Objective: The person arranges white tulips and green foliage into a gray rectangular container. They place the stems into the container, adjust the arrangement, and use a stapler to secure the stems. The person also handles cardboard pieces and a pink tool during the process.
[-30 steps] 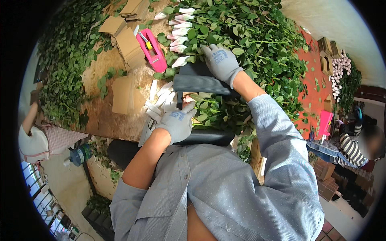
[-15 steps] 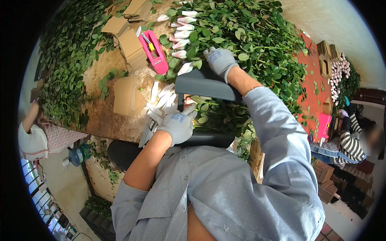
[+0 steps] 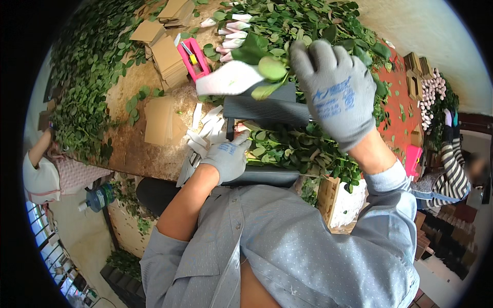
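Right hand (image 3: 336, 95), fingers curled, holds 1 wrapped flower (image 3: 250, 77) raised above the black rack (image 3: 267, 110), its white sleeve (image 3: 225, 79) pointing left. The flower is probably light, its stem fairly stiff, its head soft and easily bruised; the stem should be the safest hold. Left hand (image 3: 228, 160) rests at the rack's left end; whether it grips anything cannot be told. The rack holds leafy stems (image 3: 290, 146); the pink dispenser (image 3: 201, 71) holds a yellow-centred tape roll (image 3: 193, 59).

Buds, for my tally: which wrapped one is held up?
The bud held by the right hand, nearest overhead; the row beyond lies lower, unheld.
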Demonstrator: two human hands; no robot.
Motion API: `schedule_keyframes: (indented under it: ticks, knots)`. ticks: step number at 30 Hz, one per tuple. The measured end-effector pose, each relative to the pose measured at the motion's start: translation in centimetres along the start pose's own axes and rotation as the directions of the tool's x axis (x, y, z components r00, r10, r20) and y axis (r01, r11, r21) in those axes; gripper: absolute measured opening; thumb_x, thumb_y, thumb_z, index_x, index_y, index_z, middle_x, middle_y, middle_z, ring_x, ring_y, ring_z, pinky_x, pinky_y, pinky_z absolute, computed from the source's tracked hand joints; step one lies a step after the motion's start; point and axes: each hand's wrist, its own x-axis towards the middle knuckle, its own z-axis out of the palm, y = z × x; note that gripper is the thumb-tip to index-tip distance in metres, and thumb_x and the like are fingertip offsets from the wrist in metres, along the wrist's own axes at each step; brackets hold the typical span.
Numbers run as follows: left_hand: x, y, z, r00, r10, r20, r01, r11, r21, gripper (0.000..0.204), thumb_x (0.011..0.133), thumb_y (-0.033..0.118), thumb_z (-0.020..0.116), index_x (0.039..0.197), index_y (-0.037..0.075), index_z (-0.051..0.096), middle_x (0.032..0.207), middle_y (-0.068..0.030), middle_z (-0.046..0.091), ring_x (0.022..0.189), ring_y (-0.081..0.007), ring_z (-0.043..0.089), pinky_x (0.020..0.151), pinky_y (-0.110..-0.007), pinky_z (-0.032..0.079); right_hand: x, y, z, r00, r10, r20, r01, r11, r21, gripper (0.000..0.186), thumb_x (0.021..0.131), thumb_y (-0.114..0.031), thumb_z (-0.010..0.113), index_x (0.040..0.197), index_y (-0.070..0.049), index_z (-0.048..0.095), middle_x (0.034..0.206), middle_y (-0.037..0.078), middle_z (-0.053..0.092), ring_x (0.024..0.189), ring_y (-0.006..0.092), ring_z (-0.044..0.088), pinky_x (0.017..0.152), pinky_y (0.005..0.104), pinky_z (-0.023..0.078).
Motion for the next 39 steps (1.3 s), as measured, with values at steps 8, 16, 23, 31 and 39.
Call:
schedule_keyframes:
  ticks: [8,16,23,31,39]
  knots:
    - [0.0,0.4,-0.8,0.999,-0.008,0.036,0.007,0.999,0.04,0.049,0.102,0.023,0.044,0.149,0.008,0.051,0.164,-0.0108,0.038,0.126,-0.0361,0.062,0.103,-0.047,0.05,-2.3,-3.5,1.5,0.967,0.077,0.242,-0.1,0.991,0.084,0.026,0.099,-0.031,0.06,0.09,-0.007,0.059,0.081,0.01,0.058,0.07,0.0249,0.061,0.06,0.0377,0.049]
    - [0.1,0.3,-0.6,1.0,-0.014,0.022,0.014,1.0,-0.004,0.05,0.102,0.023,0.044,0.149,0.009,0.051,0.166,-0.0081,0.036,0.125,-0.0363,0.062,0.105,-0.048,0.049,-6.1,6.8,14.9,0.776,0.178,0.605,-0.174,0.983,-0.065,0.014,0.093,-0.016,0.06,0.098,-0.014,0.073,0.099,0.014,0.069,0.088,0.031,0.073,0.073,0.0445,0.059]
    - [0.0,0.7,-0.9,0.999,-0.033,0.027,0.033,0.999,0.012,0.048,0.101,0.023,0.046,0.147,0.01,0.053,0.166,-0.0071,0.036,0.125,-0.0361,0.062,0.103,-0.05,0.05,-6.0,5.0,8.4,0.821,0.224,0.525,-0.166,0.974,-0.157,0.009,0.093,-0.013,0.06,0.099,-0.011,0.067,0.096,0.009,0.068,0.083,0.0272,0.073,0.064,0.0398,0.059]
    - [0.1,0.6,-0.9,0.998,-0.041,0.048,0.036,0.995,0.098,0.043,0.101,0.029,0.049,0.139,0.009,0.057,0.144,-0.0156,0.058,0.113,-0.0389,0.067,0.096,-0.053,0.052,-6.8,-7.4,1.0,0.799,-0.145,0.584,0.054,0.984,0.17,0.012,0.092,-0.018,0.061,0.101,-0.011,0.065,0.087,0.007,0.056,0.074,0.0222,0.063,0.059,0.0356,0.053]
    - [-0.6,0.7,-0.9,0.998,-0.017,-0.053,0.013,0.997,-0.07,0.046,0.101,0.026,0.047,0.142,0.008,0.058,0.155,-0.0115,0.05,0.117,-0.0362,0.066,0.098,-0.049,0.052,-13.2,-11.8,9.8,0.763,-0.148,0.629,0.015,0.977,0.212,0.018,0.094,-0.017,0.058,0.106,-0.008,0.068,0.094,0.011,0.065,0.077,0.0243,0.068,0.059,0.037,0.05]
